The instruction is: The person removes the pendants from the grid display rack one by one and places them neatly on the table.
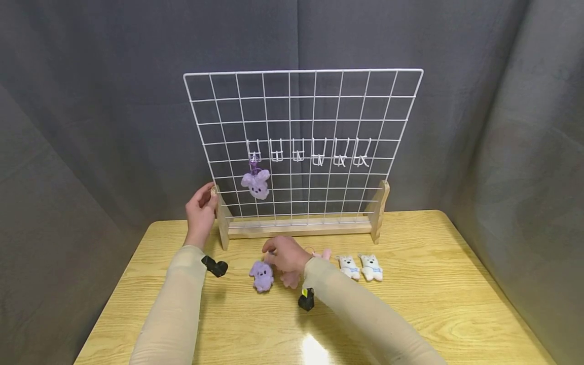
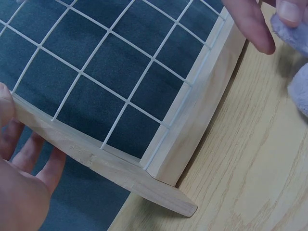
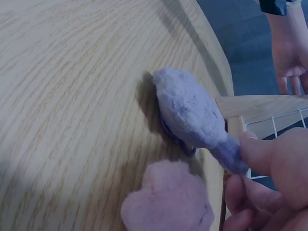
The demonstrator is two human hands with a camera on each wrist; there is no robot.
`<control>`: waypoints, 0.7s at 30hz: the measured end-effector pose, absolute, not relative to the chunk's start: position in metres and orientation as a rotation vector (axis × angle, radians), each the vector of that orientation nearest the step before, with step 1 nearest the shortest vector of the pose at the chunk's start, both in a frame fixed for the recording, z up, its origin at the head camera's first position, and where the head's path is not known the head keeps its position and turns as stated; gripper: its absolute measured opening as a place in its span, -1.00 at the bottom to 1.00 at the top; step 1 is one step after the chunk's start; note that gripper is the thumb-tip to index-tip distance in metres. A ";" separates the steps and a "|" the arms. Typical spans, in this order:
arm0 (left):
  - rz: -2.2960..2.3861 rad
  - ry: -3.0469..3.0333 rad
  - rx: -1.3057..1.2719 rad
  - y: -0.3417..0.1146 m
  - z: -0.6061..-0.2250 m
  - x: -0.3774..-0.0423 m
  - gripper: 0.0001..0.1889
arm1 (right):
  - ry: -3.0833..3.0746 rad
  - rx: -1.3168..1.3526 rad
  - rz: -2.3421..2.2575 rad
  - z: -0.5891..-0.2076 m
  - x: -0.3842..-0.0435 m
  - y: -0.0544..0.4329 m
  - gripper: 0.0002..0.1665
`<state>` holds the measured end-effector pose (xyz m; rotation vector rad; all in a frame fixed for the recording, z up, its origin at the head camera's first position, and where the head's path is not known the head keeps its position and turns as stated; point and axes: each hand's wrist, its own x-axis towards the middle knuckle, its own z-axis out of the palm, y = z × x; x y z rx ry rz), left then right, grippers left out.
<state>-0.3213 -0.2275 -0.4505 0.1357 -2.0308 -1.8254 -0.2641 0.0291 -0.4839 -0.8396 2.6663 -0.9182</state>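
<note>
My left hand (image 1: 201,213) grips the left wooden upright (image 2: 103,161) of a white wire grid rack (image 1: 303,152), thumb in front and fingers behind it. My right hand (image 1: 286,253) pinches the ear of a purple plush keychain (image 3: 190,106) between thumb and finger, in front of the rack. In the right wrist view, a purple ring shows under its body near the tabletop. Beside it lies a pink plush keychain (image 3: 166,199), partly covered by my right hand in the head view. Another purple plush keychain (image 1: 257,183) hangs from the leftmost hook on the grid.
Several white hooks (image 1: 318,152) line the grid to the right of the hanging plush. Two white bear plush keychains (image 1: 349,267) lie on the wooden table (image 1: 410,309) at right. A second pink plush (image 1: 326,254) shows behind my right wrist. A grey curtain (image 1: 137,101) surrounds the table.
</note>
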 end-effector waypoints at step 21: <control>-1.840 -2.015 0.140 -0.228 -0.453 -0.325 -0.59 | 2.684 -0.640 -1.477 -0.428 -0.284 0.049 -0.29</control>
